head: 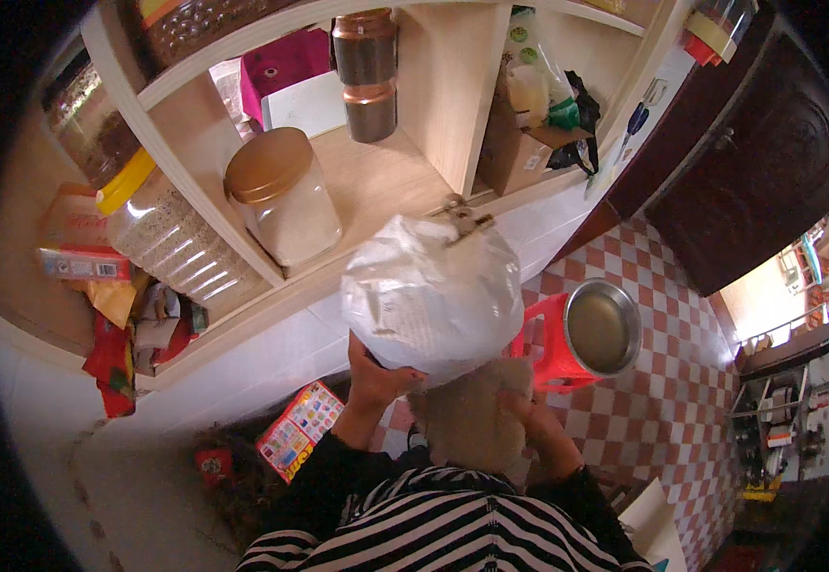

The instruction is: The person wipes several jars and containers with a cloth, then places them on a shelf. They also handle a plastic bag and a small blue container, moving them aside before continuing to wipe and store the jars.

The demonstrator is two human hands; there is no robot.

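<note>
My left hand [378, 379] grips the lower left of a bulky white plastic-wrapped bundle [432, 300] in front of the shelf unit. What lies inside the bundle cannot be told. A metal clip [463, 217] shows at its top edge, by the shelf front. Below the bundle, my right hand [529, 415] is closed on the right side of a brownish-grey cloth [475, 418], somewhat blurred. Just left of the bundle, a clear jar with a gold lid [289, 204] and white contents stands in the shelf compartment.
A metal basin [602, 327] of cloudy liquid rests on a red plastic stool [554, 347] at the right. On the left shelf lies a ribbed plastic container with a yellow lid [171, 232]. Copper-lidded jars [368, 79] stand further back. A dark door [750, 150] is at the upper right.
</note>
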